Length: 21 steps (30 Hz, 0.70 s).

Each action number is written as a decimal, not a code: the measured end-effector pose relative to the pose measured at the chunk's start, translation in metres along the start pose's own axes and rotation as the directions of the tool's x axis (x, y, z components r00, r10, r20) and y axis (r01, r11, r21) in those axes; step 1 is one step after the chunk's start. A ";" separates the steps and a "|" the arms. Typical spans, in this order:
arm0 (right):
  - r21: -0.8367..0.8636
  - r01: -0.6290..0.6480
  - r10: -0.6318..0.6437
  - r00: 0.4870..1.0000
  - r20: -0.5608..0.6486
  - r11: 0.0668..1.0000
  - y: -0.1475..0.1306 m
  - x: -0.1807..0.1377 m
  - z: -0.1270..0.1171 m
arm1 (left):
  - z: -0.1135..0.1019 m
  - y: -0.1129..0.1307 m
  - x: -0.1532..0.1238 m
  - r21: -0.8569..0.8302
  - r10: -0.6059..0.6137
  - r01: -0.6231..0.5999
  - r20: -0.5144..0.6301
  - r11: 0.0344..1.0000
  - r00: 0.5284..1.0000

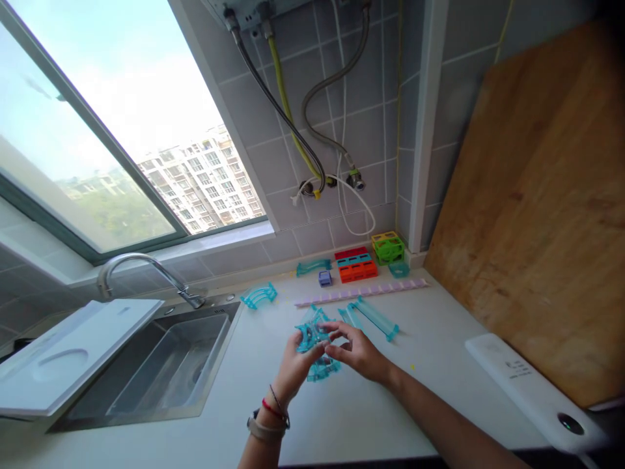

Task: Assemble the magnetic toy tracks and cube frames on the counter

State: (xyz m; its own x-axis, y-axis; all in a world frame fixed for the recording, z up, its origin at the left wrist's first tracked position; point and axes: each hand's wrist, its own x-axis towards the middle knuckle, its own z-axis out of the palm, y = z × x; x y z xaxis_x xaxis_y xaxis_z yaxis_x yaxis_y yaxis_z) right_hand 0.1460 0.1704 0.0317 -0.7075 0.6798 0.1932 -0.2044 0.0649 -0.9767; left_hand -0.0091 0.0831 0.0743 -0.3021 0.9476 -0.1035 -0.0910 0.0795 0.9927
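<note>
Currently both hands meet over the tabletop (342, 417), right of the sink (166, 365). Left hand (295, 361) is closed round a teal track piece (309, 335) from below; right hand (359, 352) pinches the same piece with its fingertips. Straight teal rails (374, 317) lie just beyond, farther from the sink. Coloured blocks (356, 264) and a green frame (388, 247) sit by the wall

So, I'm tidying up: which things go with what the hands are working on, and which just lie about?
Belong: teal track pieces held by left hand and right hand; straight teal tracks; pink strip; stacked blocks; green cage block.
Lying about: sink; faucet; wooden cutting board.
</note>
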 end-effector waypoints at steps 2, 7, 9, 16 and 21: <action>-0.006 -0.047 0.047 0.998 0.044 0.999 0.000 -0.001 0.000 | 0.008 -0.013 -0.011 -0.060 -0.017 0.013 -0.063 0.998 0.998; -0.014 -0.087 0.088 0.984 0.155 0.996 0.001 -0.003 0.002 | 0.008 -0.034 -0.041 -0.109 -0.063 0.045 -0.168 0.993 0.984; -0.078 -0.074 0.082 0.992 0.101 0.994 0.000 -0.002 -0.002 | 0.005 -0.042 -0.054 -0.124 -0.103 0.076 -0.232 0.989 0.967; -0.649 -0.132 0.088 0.991 -0.100 0.749 -0.017 -0.009 -0.014 | -0.003 -0.070 -0.070 -0.143 -0.086 0.045 -0.293 0.989 0.952; -0.935 -0.081 0.184 0.983 -0.018 0.345 -0.020 -0.034 0.007 | -0.002 -0.071 -0.063 -0.185 -0.045 -0.009 -0.285 0.983 0.958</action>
State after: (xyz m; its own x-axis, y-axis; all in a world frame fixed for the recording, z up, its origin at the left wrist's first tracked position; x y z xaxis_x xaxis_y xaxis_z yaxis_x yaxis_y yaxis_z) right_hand 0.1697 0.1413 0.0455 -0.7210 0.6928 0.0080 0.6198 0.6501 -0.4395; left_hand 0.0147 0.0169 0.0100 -0.5556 0.8157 -0.1613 -0.2620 0.0124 0.9650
